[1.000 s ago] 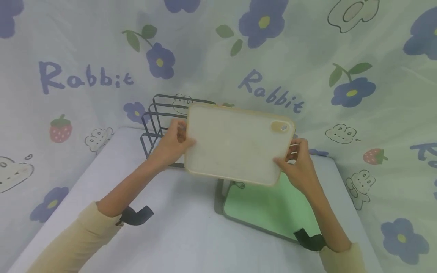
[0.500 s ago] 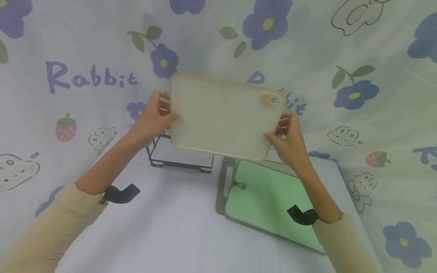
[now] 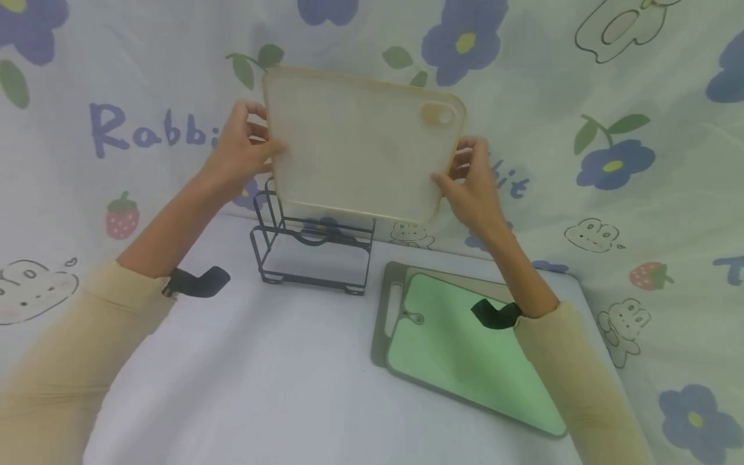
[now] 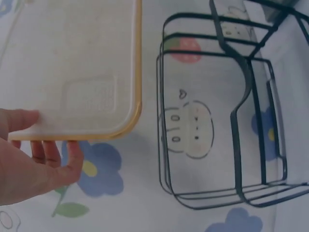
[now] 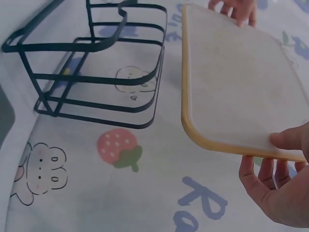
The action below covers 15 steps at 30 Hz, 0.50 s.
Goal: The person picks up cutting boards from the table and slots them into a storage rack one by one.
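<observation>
L hand (image 3: 239, 152) & R hand (image 3: 473, 187) pinch opp. ends of a rounded, rectangular, yellow-rimmed whitish board (image 3: 360, 142), held in air, apart from dark wire rack (image 4: 236, 150) on white worktop (image 3: 244, 387); flat, round-cornered grn board (image 3: 459, 342) lies near rack.

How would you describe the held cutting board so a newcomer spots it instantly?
Above the white table, find the left hand and right hand. They grip the whitish cutting board by opposite ends. Unlike the green cutting board on the table, it has a tan edge.
</observation>
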Tool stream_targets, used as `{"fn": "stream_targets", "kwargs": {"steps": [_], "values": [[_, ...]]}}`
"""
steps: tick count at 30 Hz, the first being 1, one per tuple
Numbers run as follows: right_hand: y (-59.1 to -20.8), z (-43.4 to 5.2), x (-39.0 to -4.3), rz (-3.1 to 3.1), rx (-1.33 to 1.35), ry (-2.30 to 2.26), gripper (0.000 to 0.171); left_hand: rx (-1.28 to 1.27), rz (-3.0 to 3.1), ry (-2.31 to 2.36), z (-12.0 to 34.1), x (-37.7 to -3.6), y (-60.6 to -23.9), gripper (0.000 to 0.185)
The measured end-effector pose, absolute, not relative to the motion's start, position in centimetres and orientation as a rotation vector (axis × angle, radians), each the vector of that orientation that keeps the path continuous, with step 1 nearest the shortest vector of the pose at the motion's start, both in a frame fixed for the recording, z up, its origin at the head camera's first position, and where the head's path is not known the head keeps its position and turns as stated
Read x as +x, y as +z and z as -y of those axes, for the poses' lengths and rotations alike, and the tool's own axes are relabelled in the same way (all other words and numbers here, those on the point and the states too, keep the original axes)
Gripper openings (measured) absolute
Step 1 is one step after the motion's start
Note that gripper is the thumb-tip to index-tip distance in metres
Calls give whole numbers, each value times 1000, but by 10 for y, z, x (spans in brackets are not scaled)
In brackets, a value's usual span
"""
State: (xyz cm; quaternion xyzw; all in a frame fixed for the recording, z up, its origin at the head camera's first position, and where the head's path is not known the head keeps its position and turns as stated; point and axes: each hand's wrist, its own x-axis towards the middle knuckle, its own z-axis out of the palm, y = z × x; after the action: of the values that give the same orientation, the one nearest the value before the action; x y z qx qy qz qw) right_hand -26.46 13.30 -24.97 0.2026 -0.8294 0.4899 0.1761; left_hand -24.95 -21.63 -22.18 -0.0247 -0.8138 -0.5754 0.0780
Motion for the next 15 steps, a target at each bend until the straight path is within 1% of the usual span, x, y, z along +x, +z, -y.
{"fn": "stream_targets", "kwargs": {"steps": [8, 15], "values": [[-239, -115, -290, 2296, 585, 1405, 46, -21, 2381, -1735, 230, -270, -212, 46], [-241, -98, -311, 2251, 554, 1470, 42, 44, 2327, -1756, 239, -290, -210, 45]]}}
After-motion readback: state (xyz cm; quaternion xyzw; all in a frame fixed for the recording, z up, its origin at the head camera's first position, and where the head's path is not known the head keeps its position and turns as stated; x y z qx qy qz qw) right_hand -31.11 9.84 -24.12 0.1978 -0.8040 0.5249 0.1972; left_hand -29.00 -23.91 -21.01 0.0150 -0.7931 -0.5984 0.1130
